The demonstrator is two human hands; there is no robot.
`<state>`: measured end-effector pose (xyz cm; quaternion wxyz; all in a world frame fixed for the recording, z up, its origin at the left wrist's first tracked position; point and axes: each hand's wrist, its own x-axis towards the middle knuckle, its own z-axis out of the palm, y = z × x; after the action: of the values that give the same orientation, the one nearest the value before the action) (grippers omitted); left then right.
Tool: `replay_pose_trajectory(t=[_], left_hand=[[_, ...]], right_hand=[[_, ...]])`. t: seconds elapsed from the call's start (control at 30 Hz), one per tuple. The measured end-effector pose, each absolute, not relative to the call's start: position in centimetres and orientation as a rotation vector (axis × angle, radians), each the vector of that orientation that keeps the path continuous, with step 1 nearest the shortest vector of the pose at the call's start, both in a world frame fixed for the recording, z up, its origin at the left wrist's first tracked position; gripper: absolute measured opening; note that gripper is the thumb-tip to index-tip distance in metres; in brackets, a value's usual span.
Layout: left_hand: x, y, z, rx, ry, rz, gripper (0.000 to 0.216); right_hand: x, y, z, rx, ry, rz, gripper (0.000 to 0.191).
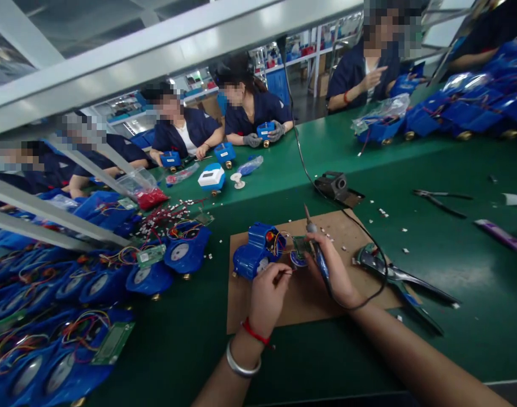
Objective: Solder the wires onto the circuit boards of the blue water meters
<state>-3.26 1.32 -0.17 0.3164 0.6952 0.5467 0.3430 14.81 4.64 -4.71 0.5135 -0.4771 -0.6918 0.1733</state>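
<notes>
A blue meter housing (255,257) with coloured wires lies on a brown cardboard mat (300,294). A small green circuit board (301,247) sits just right of it. My left hand (267,294) is closed in a pinch on a thin strand of solder wire, its tip held toward the wires. My right hand (333,272) grips a soldering iron (316,249) like a pen, tip up beside the board. The iron's black cable (370,257) loops round my wrist and runs up across the bench.
Several blue meters (72,294) with loose wiring crowd the left of the green bench. Pliers (404,280) lie right of the mat, an iron stand (338,186) behind it, cutters (440,199) farther right. Several seated people work across the bench.
</notes>
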Motion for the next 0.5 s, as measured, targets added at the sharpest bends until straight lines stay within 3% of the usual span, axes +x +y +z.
replay_pose_trajectory(t=[0.17, 0.5], left_hand=[[-1.5, 2.7, -0.2, 2.135, 1.470, 0.958, 0.016], [-1.1, 4.4, -2.5, 2.161, 1.430, 0.968, 0.019]], right_hand=[[14.7, 4.5, -4.8, -1.142, -1.677, 0.446, 0.038], [14.9, 4.4, -4.7, -1.130, -1.715, 0.523, 0.035]])
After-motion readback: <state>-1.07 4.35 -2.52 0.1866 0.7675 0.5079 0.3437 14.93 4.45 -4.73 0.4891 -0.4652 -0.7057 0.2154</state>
